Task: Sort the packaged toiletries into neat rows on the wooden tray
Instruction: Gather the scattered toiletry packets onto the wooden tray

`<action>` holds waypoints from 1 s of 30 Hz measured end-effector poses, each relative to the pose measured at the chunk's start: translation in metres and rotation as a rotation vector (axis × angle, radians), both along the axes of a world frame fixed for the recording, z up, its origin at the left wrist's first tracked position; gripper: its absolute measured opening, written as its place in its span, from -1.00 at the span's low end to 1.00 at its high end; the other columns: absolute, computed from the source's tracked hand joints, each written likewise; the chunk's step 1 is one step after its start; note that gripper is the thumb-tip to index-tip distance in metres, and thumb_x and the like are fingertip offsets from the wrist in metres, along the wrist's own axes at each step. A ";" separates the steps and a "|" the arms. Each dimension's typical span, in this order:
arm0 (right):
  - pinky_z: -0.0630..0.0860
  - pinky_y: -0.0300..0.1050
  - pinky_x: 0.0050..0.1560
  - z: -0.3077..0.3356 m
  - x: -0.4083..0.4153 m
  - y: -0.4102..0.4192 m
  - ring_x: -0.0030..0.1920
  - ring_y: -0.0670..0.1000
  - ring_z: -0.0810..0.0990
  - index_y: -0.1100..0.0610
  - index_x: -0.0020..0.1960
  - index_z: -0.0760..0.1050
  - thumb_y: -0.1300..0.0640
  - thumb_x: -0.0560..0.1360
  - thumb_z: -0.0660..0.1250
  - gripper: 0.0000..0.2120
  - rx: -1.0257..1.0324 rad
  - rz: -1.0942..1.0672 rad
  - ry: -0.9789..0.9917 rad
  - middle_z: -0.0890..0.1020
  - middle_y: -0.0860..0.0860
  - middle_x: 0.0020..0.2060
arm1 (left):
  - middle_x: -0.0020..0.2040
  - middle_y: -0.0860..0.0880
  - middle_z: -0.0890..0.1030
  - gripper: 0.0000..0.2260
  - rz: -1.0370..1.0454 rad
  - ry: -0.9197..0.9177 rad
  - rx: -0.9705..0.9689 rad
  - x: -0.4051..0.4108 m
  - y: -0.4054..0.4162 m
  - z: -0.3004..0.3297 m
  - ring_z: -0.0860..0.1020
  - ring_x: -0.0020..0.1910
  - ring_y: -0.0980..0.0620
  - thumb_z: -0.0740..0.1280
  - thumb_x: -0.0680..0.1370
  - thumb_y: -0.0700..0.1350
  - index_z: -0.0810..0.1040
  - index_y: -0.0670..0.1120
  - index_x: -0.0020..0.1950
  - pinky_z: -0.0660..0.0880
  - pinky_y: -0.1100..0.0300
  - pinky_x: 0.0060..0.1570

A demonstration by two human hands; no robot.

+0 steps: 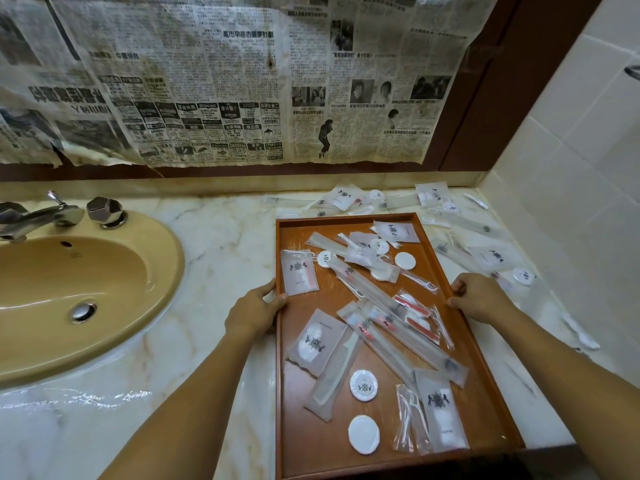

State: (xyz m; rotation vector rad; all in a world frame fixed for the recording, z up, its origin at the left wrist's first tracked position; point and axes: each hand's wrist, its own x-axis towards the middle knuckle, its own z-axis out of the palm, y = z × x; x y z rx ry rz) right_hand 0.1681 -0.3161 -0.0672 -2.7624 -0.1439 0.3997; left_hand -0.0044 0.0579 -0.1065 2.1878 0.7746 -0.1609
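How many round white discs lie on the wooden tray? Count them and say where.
6 discs: two near the tray's front edge, four clustered at its far end, one partly under packets. Others may be hidden.

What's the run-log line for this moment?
left hand: grips tray left rim | right hand: grips right rim | packets: unsorted

Tan oval sink [20, 355] set in the marble desk [221, 251] at left, chrome faucet [38, 216] at its far edge, yellowed newspaper [214, 81] covering the far wall, white tiles [571, 161] at right
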 end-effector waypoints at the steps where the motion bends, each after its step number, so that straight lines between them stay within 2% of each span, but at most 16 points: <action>1: 0.55 -0.07 -0.12 0.000 0.000 0.001 -0.22 0.01 0.58 0.11 -0.14 0.52 0.22 0.42 0.48 -0.87 -0.001 -0.003 -0.003 0.60 0.02 -0.25 | -0.21 0.07 0.68 -0.55 0.004 0.003 -0.005 0.001 0.001 -0.001 0.66 -0.35 0.10 0.22 0.57 0.26 0.34 0.28 0.46 0.61 0.01 0.02; 20: 0.56 -0.05 -0.08 -0.002 -0.007 0.006 -0.19 0.05 0.59 0.06 -0.16 0.50 0.16 0.47 0.44 -0.87 0.010 -0.041 -0.100 0.61 0.03 -0.24 | -0.21 0.05 0.65 -0.53 0.022 0.041 0.008 0.004 -0.007 0.010 0.66 -0.34 0.05 0.20 0.59 0.25 0.30 0.22 0.50 0.62 0.05 -0.03; 30: 0.54 -0.08 -0.07 -0.001 -0.010 0.006 -0.15 0.07 0.59 0.07 -0.08 0.52 0.13 0.49 0.43 -0.91 0.014 -0.062 -0.087 0.63 0.05 -0.17 | -0.17 0.03 0.68 -0.55 0.017 0.027 0.021 0.005 -0.004 0.003 0.67 -0.30 0.04 0.20 0.58 0.25 0.33 0.24 0.48 0.61 0.01 0.00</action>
